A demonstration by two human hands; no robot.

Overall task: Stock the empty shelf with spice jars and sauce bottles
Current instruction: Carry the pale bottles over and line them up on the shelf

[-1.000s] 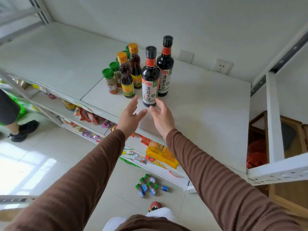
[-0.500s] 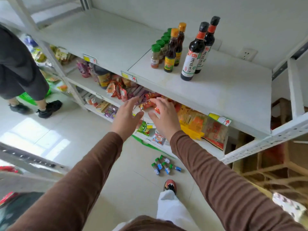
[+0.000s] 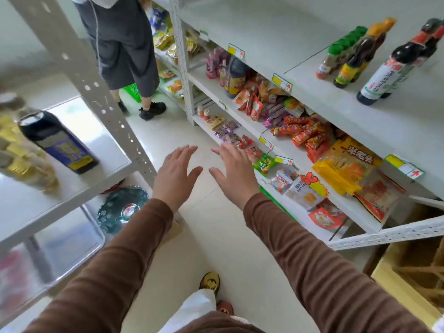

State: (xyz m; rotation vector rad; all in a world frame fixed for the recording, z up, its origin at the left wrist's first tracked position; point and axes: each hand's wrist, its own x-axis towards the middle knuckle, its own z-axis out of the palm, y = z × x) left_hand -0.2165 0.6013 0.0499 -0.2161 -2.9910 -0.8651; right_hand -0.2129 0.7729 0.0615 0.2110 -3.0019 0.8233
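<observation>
Sauce bottles (image 3: 384, 68) and green-capped spice jars (image 3: 332, 58) stand grouped on the top shelf (image 3: 288, 37), well above and right of both hands. Left hand (image 3: 174, 175) and right hand (image 3: 236, 174), fingers spread, hold nothing, hovering over bare floor (image 3: 216, 236) below that shelf's front edge.

Empty hands (image 3: 206, 174) spread over aisle; bottles (image 3: 384, 70) on shelf (image 3: 300, 32)

Bright, even daylight overall, kinda washed out. Big glare patch on floor (image 3: 79, 109) at left, blown to white. Soft shadows only, under shelf boards. Motion blur heavy at left edge: dark bottle (image 3: 58, 143) and yellow packs smeared. Sauce bottles (image 3: 394, 66) top right streaky too. Wide-angle bend tilts shelf uprights. Hands fairly sharp, centre clearest.
</observation>
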